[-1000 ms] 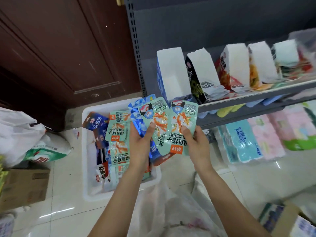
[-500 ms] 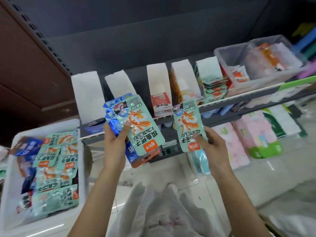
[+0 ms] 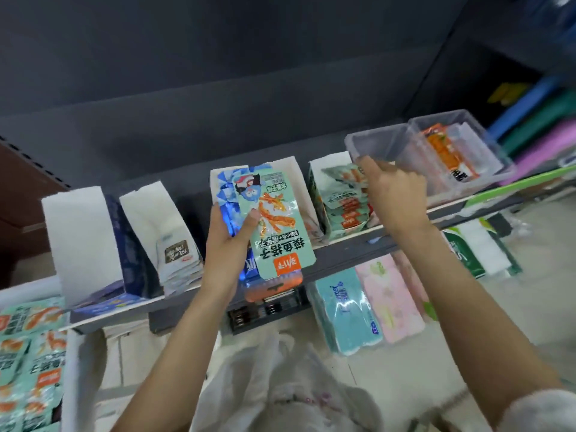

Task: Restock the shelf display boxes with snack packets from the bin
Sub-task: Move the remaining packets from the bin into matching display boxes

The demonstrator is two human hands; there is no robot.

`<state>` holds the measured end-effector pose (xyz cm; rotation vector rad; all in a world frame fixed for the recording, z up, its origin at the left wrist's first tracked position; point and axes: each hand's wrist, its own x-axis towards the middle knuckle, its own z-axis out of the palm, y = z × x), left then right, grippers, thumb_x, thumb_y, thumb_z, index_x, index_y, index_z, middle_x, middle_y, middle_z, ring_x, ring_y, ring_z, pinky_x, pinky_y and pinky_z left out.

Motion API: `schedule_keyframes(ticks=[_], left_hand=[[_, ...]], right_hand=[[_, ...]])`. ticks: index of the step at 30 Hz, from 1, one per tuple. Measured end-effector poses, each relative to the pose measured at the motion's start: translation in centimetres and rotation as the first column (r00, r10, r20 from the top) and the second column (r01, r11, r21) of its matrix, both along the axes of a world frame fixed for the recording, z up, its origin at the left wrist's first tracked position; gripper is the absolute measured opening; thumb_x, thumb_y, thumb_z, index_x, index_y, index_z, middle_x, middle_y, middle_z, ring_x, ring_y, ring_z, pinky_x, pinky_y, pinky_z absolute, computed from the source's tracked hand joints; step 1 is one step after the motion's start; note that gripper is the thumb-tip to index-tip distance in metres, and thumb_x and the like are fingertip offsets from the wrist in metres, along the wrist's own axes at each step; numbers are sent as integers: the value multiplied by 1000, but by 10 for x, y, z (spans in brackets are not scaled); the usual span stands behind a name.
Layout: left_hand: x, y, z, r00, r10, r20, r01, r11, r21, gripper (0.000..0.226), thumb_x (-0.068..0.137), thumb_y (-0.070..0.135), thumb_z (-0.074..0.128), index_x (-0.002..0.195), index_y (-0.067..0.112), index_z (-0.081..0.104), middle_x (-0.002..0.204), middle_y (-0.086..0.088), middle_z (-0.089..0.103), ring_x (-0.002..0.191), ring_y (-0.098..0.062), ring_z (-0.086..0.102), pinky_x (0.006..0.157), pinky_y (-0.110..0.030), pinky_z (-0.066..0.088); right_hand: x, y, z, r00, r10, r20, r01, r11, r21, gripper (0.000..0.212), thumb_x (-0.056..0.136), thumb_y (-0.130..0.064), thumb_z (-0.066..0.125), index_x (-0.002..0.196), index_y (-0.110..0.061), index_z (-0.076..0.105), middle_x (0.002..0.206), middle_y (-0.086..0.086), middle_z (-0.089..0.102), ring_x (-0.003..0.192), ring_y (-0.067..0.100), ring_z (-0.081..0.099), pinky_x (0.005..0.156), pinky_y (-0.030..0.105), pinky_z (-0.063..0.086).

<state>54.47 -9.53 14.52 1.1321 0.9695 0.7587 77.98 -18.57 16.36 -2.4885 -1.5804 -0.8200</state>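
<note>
Left hand grips a fanned stack of snack packets, long axis pointing up toward the shelf. Right hand is over the teal display box, fingers curled; can't tell if it's holding a packet. That box is nearest, just right of the stack. The bin sits lower left, the clear tub crowding the right.

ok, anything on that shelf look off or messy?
Nothing spilled or visibly damaged. The display boxes sit in a row, unevenly filled: the leftmost box shows no packets, while the box under the right hand holds a stack. The left hand holds a mixed fan of green and blue packets.
</note>
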Motion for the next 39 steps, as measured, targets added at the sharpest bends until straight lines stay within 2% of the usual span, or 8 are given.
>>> schedule_keyframes(ticks=[5, 10, 16, 20, 24, 28, 33, 39], left_hand=[[25, 14, 1, 999, -39, -25, 40, 999, 29, 24, 92, 24, 61, 106, 42, 53, 110, 14, 68, 96, -4, 68, 75, -27, 57], [38, 21, -2, 999, -5, -43, 4, 1000, -31, 25, 93, 27, 60, 116, 32, 52, 108, 14, 69, 92, -5, 69, 79, -34, 57], [58, 6, 3, 996, 76, 40, -73, 994, -83, 28, 92, 21, 61, 118, 21, 49, 108, 6, 70, 96, -14, 69, 74, -34, 58], [68, -7, -1, 996, -66, 53, 70, 995, -78, 32, 91, 11, 61, 117, 24, 48, 113, 4, 68, 107, -18, 65, 92, -45, 52], [70, -12, -7, 984, -177, 31, 178, 983, -33, 53, 90, -9, 51, 128, 27, 43, 126, 1, 61, 117, -19, 59, 97, -38, 48], [68, -6, -11, 997, -80, 25, 81, 995, -66, 42, 93, 3, 55, 127, 25, 44, 124, -1, 63, 116, -24, 60, 99, -45, 48], [63, 3, -9, 1000, -18, 1, 18, 998, -61, 39, 91, 14, 62, 123, 30, 48, 120, -1, 66, 108, -23, 64, 95, -52, 50], [63, 3, -8, 998, -10, -65, 10, 1000, 0, 36, 89, 18, 64, 117, 29, 45, 117, 0, 66, 98, -15, 68, 79, -35, 58]], right_hand=[[1, 40, -22, 999, 26, -29, -36, 903, -429, 28, 65, -7, 68, 89, -21, 71, 68, -1, 66, 55, 20, 64, 53, 25, 48], [-6, 27, -40, 905, 34, -424, -110, 982, -156, 50, 88, -34, 29, 116, -12, 65, 114, 13, 67, 107, 33, 61, 98, 46, 44], [-82, -6, -6, 33, 168, -985, 171, 970, 171, 40, 81, -46, 67, 108, -19, 54, 93, -12, 66, 80, -3, 64, 67, 15, 50], [-78, -9, -20, -212, 362, -908, 409, 876, 254, 26, 81, -7, 72, 98, -18, 55, 89, -2, 69, 77, 8, 68, 65, 25, 54], [-51, -17, -25, -119, 440, -890, 488, 807, 334, 27, 79, -5, 74, 93, -21, 57, 89, -1, 70, 80, 13, 67, 72, 31, 54], [-1, -31, -10, 198, 399, -895, 527, 727, 440, 19, 75, -15, 78, 83, -27, 65, 82, -3, 70, 71, 11, 64, 65, 31, 53], [44, -22, 7, 804, 210, -556, 5, 933, 359, 16, 83, -11, 69, 98, -10, 75, 83, 6, 74, 65, 19, 65, 56, 21, 47], [48, 19, -7, 930, 321, -182, -325, 946, 7, 25, 72, -1, 69, 89, -18, 76, 79, 1, 72, 73, 25, 61, 66, 30, 51]])
